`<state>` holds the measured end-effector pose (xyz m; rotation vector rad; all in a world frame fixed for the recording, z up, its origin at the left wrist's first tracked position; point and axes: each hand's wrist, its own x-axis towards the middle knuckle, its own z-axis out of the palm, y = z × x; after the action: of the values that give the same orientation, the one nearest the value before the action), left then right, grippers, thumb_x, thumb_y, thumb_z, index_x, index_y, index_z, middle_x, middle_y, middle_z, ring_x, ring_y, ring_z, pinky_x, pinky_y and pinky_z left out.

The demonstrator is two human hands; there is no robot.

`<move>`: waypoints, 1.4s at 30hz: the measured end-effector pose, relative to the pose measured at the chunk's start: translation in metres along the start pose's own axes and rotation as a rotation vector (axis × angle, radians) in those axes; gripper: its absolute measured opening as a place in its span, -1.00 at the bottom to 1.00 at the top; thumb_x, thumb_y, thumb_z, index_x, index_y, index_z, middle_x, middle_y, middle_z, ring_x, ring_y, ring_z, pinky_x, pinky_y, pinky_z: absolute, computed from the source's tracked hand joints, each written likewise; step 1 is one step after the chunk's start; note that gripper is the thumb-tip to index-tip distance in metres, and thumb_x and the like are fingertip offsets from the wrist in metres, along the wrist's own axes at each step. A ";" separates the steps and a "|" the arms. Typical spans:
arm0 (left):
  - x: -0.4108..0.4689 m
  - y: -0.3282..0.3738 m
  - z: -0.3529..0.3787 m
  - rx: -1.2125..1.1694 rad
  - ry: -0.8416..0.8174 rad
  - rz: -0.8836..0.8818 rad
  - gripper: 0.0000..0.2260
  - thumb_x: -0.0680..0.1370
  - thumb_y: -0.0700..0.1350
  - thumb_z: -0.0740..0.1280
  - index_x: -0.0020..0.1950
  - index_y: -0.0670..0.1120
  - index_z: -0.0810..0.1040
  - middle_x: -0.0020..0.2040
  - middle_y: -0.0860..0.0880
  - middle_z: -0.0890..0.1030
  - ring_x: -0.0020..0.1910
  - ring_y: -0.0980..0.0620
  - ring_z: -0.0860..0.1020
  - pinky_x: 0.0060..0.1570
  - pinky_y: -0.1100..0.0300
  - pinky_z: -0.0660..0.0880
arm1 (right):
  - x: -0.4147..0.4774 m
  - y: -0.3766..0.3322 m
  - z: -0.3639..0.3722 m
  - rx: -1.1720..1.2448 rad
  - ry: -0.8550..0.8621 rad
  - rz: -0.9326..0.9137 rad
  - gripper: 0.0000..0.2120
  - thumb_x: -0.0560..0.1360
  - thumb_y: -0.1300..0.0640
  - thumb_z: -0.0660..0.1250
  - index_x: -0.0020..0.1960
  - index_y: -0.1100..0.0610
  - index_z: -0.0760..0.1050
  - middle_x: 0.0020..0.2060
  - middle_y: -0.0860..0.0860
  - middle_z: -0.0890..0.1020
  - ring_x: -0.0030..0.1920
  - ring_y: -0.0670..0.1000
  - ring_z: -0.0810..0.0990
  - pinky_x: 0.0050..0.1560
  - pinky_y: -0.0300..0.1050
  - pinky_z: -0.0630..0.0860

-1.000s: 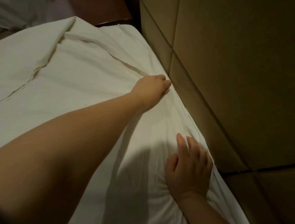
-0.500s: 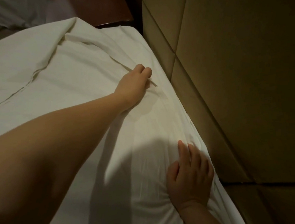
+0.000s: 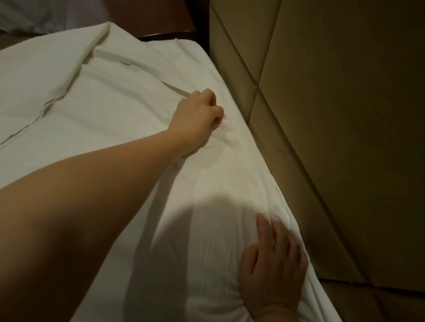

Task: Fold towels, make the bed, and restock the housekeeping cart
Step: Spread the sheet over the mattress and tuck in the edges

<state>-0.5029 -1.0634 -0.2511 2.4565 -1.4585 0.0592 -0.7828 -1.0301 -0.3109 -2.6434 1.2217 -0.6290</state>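
Two hands tend the sheet (image 3: 98,106) along its right edge, beside the padded wall (image 3: 357,122); far left hand (image 3: 197,118) pinches a fold, likely tightening it; near right hand (image 3: 272,266), fingers spread, pins it flat.

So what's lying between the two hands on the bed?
Only bare, wrinkled sheet, part shadowed, runs from the left hand to the right hand; the head view shows it.

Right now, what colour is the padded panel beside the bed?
The padded panel is plain tan with diagonal seams; head view.
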 end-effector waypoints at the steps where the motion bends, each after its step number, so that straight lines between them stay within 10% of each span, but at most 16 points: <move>1: 0.002 0.002 -0.002 0.032 0.022 0.029 -0.86 0.55 -0.19 0.26 0.00 -0.16 0.60 0.17 -0.12 0.47 0.06 -0.15 0.44 -0.02 0.01 0.42 | 0.000 0.000 0.000 -0.001 -0.006 -0.003 -0.52 0.40 0.07 0.08 0.26 0.12 0.49 0.15 0.14 0.59 0.10 0.10 0.40 0.07 0.04 0.27; 20: 0.011 0.001 0.010 0.144 0.129 0.153 -0.86 0.54 -0.22 0.28 0.04 -0.27 0.53 0.03 -0.28 0.54 -0.18 -0.27 0.53 -0.25 -0.04 0.48 | -0.002 0.004 0.007 0.003 -0.036 -0.025 -0.52 0.40 0.06 0.10 0.30 0.06 0.42 0.15 0.12 0.57 0.07 0.10 0.41 0.06 0.05 0.26; 27: -0.079 0.081 0.002 0.015 0.053 -0.229 -0.61 0.61 -0.07 0.17 0.44 -0.07 0.30 0.48 -0.12 0.26 0.40 -0.13 0.30 0.38 -0.08 0.22 | -0.002 0.004 0.006 -0.023 -0.047 -0.019 -0.50 0.39 0.04 0.09 0.28 0.11 0.48 0.14 0.15 0.58 0.08 0.12 0.41 0.09 0.05 0.27; 33: -0.234 0.145 0.019 0.067 -0.042 -0.198 -0.65 0.51 -0.06 0.18 0.25 -0.08 0.54 0.29 -0.13 0.53 0.28 -0.13 0.50 0.27 -0.22 0.31 | -0.003 0.001 -0.008 -0.007 -0.058 -0.006 -0.57 0.46 0.05 0.08 0.24 0.09 0.54 0.13 0.15 0.60 0.09 0.17 0.56 0.15 0.03 0.38; 42: -0.364 0.213 -0.016 0.062 0.027 -0.186 -0.61 0.55 0.02 0.23 0.28 -0.15 0.55 0.27 -0.22 0.54 0.24 -0.20 0.53 0.16 -0.29 0.39 | -0.101 0.027 -0.113 -0.141 -0.383 0.089 -0.48 0.61 -0.09 0.00 0.54 -0.04 0.01 0.54 0.02 0.05 0.53 0.08 0.03 0.49 0.05 -0.08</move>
<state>-0.8631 -0.8437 -0.2539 2.6185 -1.2283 0.1002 -0.9094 -0.9684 -0.2485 -2.6323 1.2924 -0.0166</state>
